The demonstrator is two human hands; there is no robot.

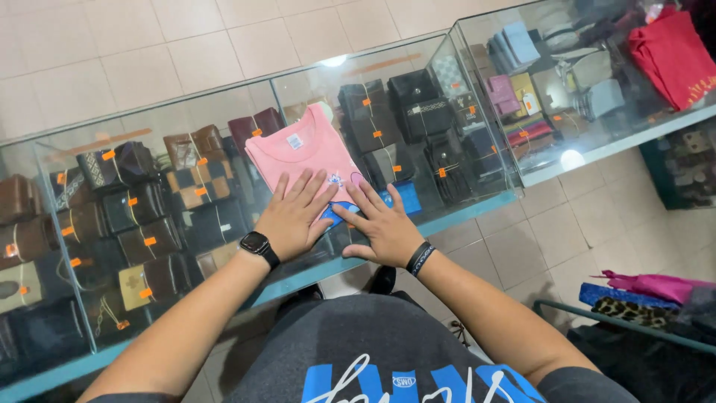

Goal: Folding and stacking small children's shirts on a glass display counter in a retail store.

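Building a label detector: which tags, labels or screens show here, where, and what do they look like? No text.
Neck label: small white rectangle inside the collar of the pink shirt on the glass counter.
Price tags: small orange squares on the wallets and bags inside the case.
Smartwatch: on left wrist, dark rounded-square screen, black band.
Chest print: small blue motif between left hand and right hand.
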